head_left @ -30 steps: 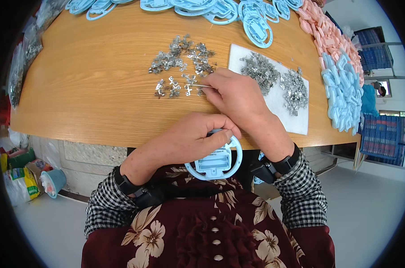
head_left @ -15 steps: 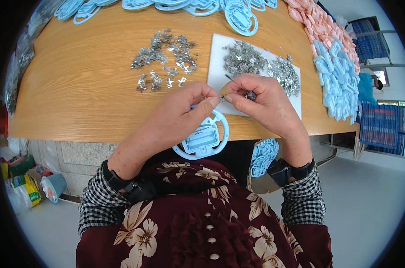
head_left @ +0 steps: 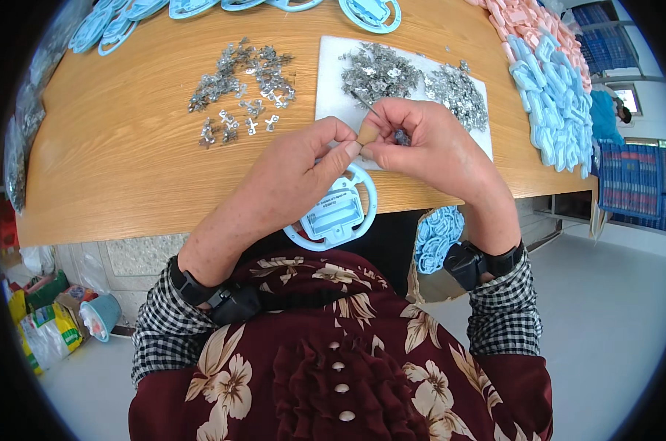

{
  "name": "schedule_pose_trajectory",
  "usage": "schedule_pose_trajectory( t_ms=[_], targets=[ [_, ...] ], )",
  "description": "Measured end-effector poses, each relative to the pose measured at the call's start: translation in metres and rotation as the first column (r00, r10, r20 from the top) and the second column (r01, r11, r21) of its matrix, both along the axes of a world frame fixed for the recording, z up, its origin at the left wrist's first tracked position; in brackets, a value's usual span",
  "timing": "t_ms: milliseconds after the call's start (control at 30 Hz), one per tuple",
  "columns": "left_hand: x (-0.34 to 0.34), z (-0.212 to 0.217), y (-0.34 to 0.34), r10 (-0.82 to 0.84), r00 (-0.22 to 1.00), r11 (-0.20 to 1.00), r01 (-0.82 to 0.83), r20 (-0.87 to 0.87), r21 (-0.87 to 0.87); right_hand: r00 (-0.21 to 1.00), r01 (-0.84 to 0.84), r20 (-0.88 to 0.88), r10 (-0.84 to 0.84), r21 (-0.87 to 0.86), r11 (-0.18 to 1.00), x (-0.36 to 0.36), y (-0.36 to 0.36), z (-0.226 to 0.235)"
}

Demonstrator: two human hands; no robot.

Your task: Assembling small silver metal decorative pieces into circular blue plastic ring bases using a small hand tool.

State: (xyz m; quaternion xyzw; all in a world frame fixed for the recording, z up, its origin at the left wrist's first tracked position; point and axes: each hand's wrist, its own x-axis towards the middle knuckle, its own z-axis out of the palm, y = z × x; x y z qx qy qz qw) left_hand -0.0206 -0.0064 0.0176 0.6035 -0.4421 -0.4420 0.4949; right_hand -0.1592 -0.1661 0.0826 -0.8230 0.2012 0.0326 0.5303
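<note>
Left hand (head_left: 300,162): fingers pinched together, contents unclear; blue wheel-shaped frame (head_left: 339,234) sits just below them. Right hand (head_left: 432,151): fingers clamp thin rod (head_left: 365,103). Metal clips (head_left: 219,87) lie on desk (head_left: 112,147) beyond left fingers.

- a heap of pink plastic pieces (head_left: 531,29) at the table's far right;
- clear plastic bags (head_left: 24,132) along the left edge;
- a blue-green bucket (head_left: 109,314) tilted on the floor (head_left: 575,301), lower left;
- a yellow, green and white bag (head_left: 52,334) just beside it;
- blue stacks (head_left: 632,180) on a rack at right;
- teal cloth (head_left: 605,117) near a bright window (head_left: 629,97)
</note>
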Motion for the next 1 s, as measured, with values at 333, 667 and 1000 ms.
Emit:
schedule_pose_trajectory(
  t_ms=[333,667,1000],
  targets=[
    [0.002,0.001,-0.004,0.072,0.993,0.997,-0.07,-0.095,0.018,0.971,0.23,0.05,-0.232,0.056,0.972,-0.007,0.003,-0.02],
    [-0.002,0.002,-0.006,0.146,0.988,0.989,-0.147,-0.044,-0.024,0.948,0.301,0.048,-0.316,0.198,0.933,-0.008,0.013,-0.032],
    [-0.002,-0.001,-0.011,0.158,0.985,0.985,-0.153,0.071,-0.08,0.948,0.314,0.0,-0.319,0.179,0.932,-0.01,0.006,-0.026]
  ],
)
